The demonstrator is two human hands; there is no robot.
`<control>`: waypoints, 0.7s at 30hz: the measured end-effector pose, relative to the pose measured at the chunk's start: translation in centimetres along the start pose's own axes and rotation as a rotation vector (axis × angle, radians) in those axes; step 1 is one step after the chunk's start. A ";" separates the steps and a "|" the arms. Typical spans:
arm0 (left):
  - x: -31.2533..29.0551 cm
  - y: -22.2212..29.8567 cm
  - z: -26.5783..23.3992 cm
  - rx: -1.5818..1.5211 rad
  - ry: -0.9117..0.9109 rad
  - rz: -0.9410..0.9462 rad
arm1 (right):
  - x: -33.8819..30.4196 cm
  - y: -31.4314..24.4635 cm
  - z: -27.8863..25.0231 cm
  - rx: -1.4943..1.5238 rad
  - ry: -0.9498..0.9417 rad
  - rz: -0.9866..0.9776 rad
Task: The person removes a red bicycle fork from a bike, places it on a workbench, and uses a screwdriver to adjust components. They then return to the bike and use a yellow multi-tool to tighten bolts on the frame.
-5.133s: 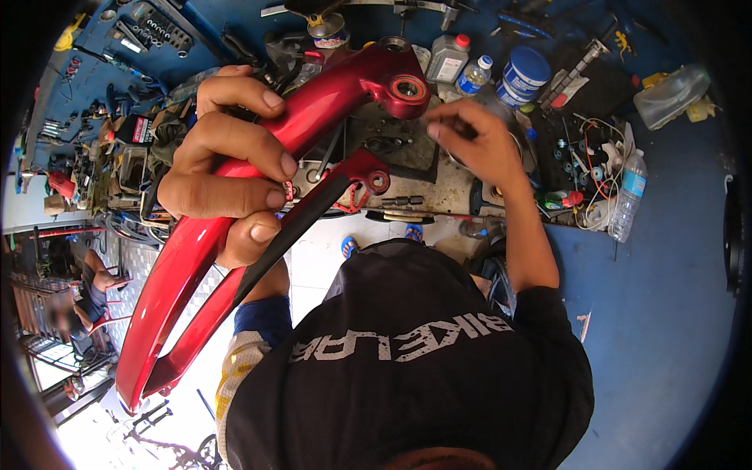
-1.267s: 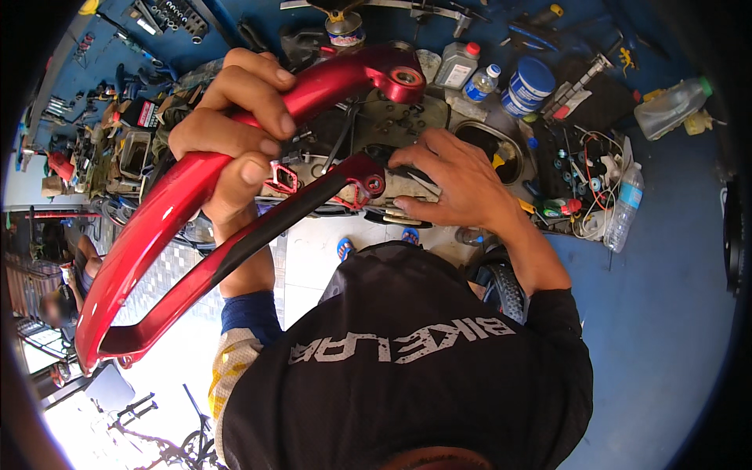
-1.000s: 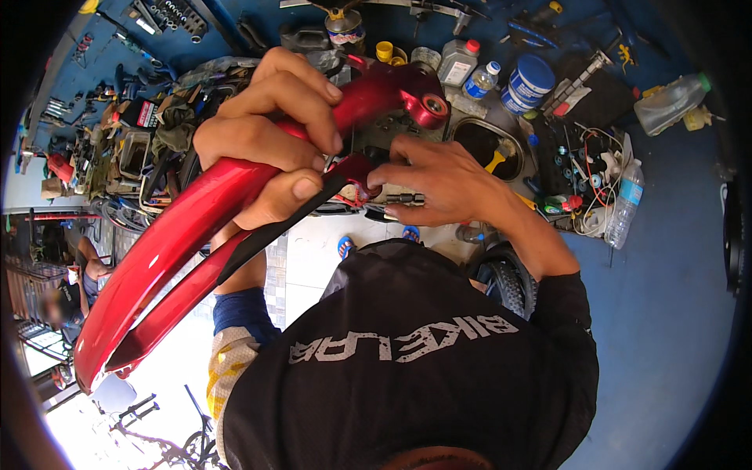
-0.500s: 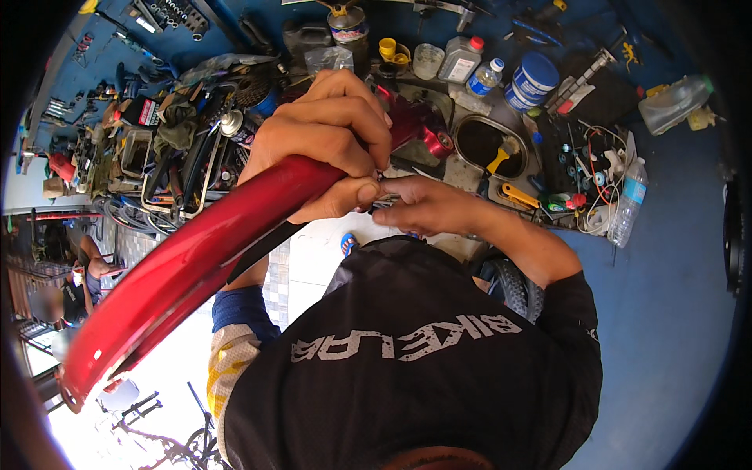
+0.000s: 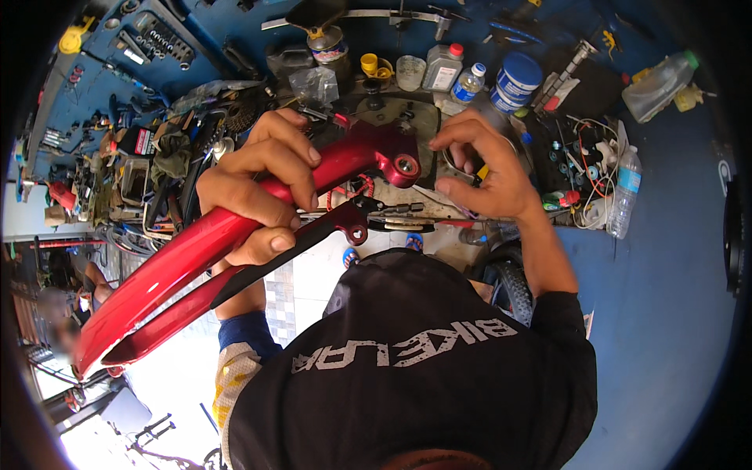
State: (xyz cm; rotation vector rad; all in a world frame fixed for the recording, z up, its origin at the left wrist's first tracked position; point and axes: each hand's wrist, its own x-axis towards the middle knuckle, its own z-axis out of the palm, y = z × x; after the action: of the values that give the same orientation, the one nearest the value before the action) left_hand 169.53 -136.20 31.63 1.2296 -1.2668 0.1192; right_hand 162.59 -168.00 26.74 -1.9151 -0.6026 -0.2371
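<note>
My left hand (image 5: 262,180) is wrapped round a glossy red bicycle swingarm (image 5: 168,247), fingers over the upper arm and thumb below. Its two arms join at the lower left. The upper arm ends in a round bored eye (image 5: 406,166). Along the lower arm runs a black guard (image 5: 270,266), and a small metal fitting sits near that arm's end. To the right of the eye, apart from the swingarm, my right hand (image 5: 489,168) has its fingers curled but spread, with nothing visible between them. Behind it, a round container and something yellow are mostly hidden.
Beyond the hands is a cluttered bench with bottles, a blue-and-white tub (image 5: 517,82), yellow cups (image 5: 376,66) and a tray of small parts (image 5: 576,160). Tools hang on the blue wall. A tyre (image 5: 509,290) stands below my right forearm. Another person (image 5: 63,313) is at far left.
My right hand has come away from the swingarm's end and moved right, its fingers opening. The swingarm has turned, bringing the eye and both arm ends into view. The view has shifted slightly.
</note>
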 end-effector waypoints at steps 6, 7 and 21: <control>0.6 -0.4 0.9 0.007 -0.035 0.016 | 2.5 -2.4 -0.5 -0.384 -0.037 -0.450; 0.7 -0.2 1.0 0.031 -0.037 0.010 | 2.7 -2.5 -0.3 -0.448 -0.004 -0.463; -0.3 -2.7 1.1 -0.082 0.122 0.038 | 3.6 0.0 3.1 -0.535 0.354 -0.574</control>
State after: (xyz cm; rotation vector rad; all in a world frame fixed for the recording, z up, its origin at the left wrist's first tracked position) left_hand 170.51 -137.95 29.57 1.1121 -1.1778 0.1657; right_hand 165.31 -164.11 27.00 -2.0805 -0.8959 -1.1769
